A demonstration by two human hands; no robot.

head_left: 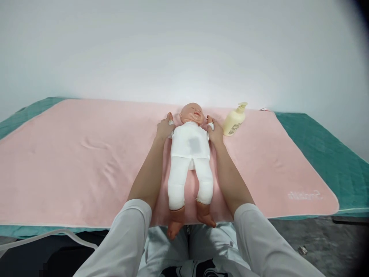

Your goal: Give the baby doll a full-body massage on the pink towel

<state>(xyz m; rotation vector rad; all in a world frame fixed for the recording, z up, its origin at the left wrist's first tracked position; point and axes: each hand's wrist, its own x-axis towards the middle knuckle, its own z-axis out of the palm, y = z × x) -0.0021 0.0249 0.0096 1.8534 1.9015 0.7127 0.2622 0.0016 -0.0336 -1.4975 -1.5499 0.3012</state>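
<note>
A baby doll (190,140) with a white cloth body lies on its back on a pink mat (72,165), head toward the wall. Its bare feet reach past the mat's near edge, over my lap. My left hand (165,127) is closed around the doll's arm on the left, whose small hand pokes out above my fingers. On the other side, my right hand (215,132) grips the doll's other arm in the same way. Just right of my right hand stands a pale yellow pump bottle (235,120) with dark lettering.
Beneath the mat a green cover (323,146) shows at both sides. A white wall (173,50) rises directly behind. At the lower left, a white cable or tube (67,232) runs below the near edge. A small scrap (302,251) lies on the grey floor at the right.
</note>
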